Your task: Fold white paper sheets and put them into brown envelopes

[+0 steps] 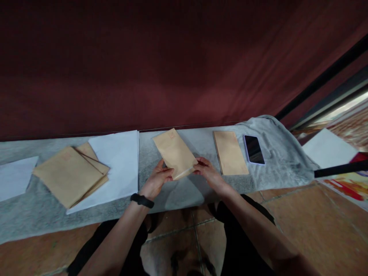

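Note:
A brown paper envelope is held tilted over the grey cloth in the middle, its near edge toward me. My left hand pinches its near left corner, and a dark band circles that wrist. At the near right corner, the fingers of my right hand are closed on the same envelope. A faint reddish print shows near its far end. To the right lies a neat stack of brown envelopes. On the left, a looser pile of brown envelopes rests partly on white paper sheets.
A grey cloth covers the long narrow surface. A phone with a pale purple edge lies right of the envelope stack. More white paper sits at far left. A dark red curtain-like wall rises behind; a tiled floor lies below.

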`<state>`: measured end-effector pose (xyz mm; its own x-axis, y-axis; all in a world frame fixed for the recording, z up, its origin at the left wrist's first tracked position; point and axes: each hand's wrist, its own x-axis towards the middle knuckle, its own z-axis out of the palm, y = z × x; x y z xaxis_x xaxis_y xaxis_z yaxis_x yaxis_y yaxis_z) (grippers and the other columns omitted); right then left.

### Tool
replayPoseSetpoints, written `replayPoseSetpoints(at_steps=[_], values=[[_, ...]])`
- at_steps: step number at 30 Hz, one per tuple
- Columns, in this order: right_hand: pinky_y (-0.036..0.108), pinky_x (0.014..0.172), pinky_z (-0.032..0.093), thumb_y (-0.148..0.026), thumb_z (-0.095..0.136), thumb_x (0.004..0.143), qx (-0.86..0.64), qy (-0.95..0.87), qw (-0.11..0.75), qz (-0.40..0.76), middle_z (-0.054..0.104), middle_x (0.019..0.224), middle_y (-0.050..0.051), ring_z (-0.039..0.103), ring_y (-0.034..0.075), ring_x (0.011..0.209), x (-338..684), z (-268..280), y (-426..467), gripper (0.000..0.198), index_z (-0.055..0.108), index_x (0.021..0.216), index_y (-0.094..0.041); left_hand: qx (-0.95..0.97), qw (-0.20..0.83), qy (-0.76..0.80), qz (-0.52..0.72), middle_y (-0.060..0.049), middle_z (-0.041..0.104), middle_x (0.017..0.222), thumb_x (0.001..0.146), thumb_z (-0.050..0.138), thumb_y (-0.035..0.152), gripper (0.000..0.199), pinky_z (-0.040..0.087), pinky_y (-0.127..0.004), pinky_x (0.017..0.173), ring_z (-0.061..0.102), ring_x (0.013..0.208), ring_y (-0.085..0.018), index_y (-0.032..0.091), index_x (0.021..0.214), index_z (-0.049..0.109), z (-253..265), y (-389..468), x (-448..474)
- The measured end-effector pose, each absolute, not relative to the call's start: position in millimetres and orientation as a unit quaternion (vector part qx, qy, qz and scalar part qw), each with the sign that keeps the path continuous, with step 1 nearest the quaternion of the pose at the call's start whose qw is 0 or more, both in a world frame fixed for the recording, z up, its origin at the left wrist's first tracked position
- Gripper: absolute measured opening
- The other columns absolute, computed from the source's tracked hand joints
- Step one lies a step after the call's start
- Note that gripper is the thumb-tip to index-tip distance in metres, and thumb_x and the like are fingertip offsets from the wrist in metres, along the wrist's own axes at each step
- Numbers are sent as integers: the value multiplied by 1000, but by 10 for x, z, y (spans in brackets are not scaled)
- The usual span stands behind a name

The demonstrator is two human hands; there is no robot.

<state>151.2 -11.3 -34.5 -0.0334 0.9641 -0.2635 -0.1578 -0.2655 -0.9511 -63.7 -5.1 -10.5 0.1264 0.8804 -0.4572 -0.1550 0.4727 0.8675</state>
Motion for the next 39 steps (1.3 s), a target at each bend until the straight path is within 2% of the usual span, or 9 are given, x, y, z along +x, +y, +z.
replayPoseSetpoints(at_steps=[5,10,13,15,17,21,24,30,39], values=[[39,86,56,-29,58,80,-575,-458,472,487,73,103,4,68,22,97,1645,-372,-54,26,67,104,-25,398,654,545,341,0,75,83,66,72,17,91,44,-21,51,65,61,-15,21,151,40,-80,-46,-736],[45,115,43,-21,44,96,-509,-724,347,310,63,142,8,56,21,133,1464,-392,-101,39,64,130,-23,470,612,572,277,5,69,67,70,67,20,95,41,-22,48,58,51,-15,17,157,29,-109,-28,-827],[47,125,31,-20,45,99,-488,-809,252,207,46,159,11,41,23,148,1375,-447,-161,48,53,146,-18,577,466,631,228,4,65,63,76,66,23,77,46,-28,56,62,55,-19,18,150,44,-133,-10,-898],[48,127,28,-22,45,100,-492,-828,216,161,42,161,14,38,25,150,1346,-494,-190,52,47,151,-13,651,301,660,221,-2,70,76,85,61,27,52,53,-34,72,69,73,-23,19,136,59,-147,-4,-885],[48,127,28,-23,44,101,-495,-834,199,138,40,162,15,37,25,151,1332,-529,-205,53,45,152,-11,714,172,632,246,-10,73,108,94,50,30,41,52,-42,95,68,105,-27,19,132,62,-163,17,-802],[49,126,30,-23,43,102,-497,-837,191,125,41,161,17,38,26,150,1315,-521,-198,52,46,152,-10,831,89,498,230,-13,47,157,103,36,33,49,29,-47,124,34,151,-27,16,146,51,-245,222,-531],[50,125,32,-23,45,101,-493,-840,188,128,46,158,16,41,26,148,1334,-478,-169,51,48,151,-12,855,77,483,171,-12,37,165,104,32,34,55,20,-48,127,26,156,-26,15,155,40,-356,567,-393],[44,124,35,-23,49,100,-469,-852,176,153,52,154,12,47,22,144,1439,-427,-64,46,55,145,-17,881,89,457,87,-8,32,167,104,29,42,60,15,-44,128,24,156,-22,20,160,32,-533,1201,-360],[35,115,45,-6,49,92,-458,-843,191,211,67,139,4,60,19,129,1553,-286,60,46,68,130,-25,900,91,418,87,-10,32,167,105,26,40,59,15,-41,129,24,156,-20,15,158,35,-543,870,-380]])
